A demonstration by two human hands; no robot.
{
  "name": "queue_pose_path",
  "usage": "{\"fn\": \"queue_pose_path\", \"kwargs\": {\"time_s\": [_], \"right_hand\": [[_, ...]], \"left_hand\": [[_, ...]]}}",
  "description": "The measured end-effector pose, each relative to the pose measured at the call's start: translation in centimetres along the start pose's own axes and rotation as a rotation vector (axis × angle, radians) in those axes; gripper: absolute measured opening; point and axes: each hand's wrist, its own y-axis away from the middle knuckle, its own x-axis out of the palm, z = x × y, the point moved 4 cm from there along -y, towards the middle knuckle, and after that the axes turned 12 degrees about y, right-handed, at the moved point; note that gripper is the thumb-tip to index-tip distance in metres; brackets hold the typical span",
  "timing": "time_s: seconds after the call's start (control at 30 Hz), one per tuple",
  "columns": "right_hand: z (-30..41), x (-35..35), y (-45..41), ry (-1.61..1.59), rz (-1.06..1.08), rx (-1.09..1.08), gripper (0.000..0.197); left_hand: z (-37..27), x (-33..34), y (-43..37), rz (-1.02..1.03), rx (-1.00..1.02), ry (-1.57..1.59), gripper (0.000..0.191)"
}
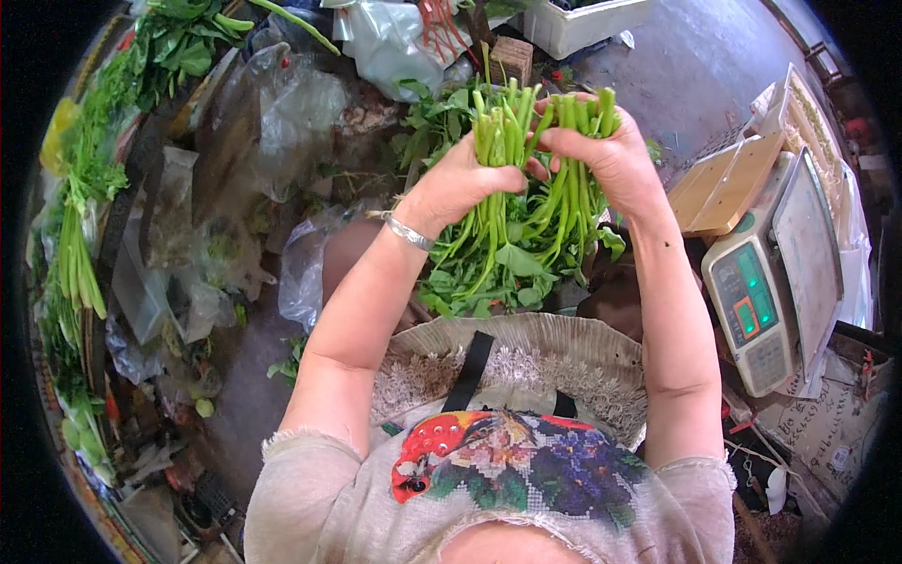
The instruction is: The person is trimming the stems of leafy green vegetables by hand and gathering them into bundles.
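Observation:
My left hand [461,180] grips a bunch of green leafy vegetable stems [499,141], the cut ends pointing away from me. Close beside it, my right hand [599,151] holds a second bunch of the same stems [576,190], with its thumb near the cut ends. The leaves [518,278] of both bunches hang down towards my lap and overlap, so where one ends and the other begins cannot be told. More leafy greens [440,120] lie just beyond my left hand. A metal bracelet [409,231] is on my left wrist.
To the right, a digital scale [750,310] with a metal pan [807,261] stands beside a wooden board [726,187] and a cardboard box [817,430]. Vegetables [77,261] line the far left. Clear plastic bags [296,106] lie left of my arms; a white foam box [581,25] is ahead.

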Motion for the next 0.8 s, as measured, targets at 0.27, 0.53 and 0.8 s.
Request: {"fn": "queue_pose_path", "kwargs": {"time_s": [0.27,0.53,0.8], "right_hand": [[-0.3,-0.2,-0.4,0.041,-0.085,-0.008,0.011],[-1.3,-2.5,-0.8,0.073,-0.215,0.000,0.016],[-1.0,-4.8,-0.9,-0.008,-0.384,-0.060,0.018]], "left_hand": [[0.5,-1.0,-0.2,-0.110,0.068,0.043,0.045],[-0.4,-1.7,0.0,-0.279,0.183,-0.003,0.027],[-2.0,-3.6,0.8,-0.380,0.331,-0.141,0.024]]}}
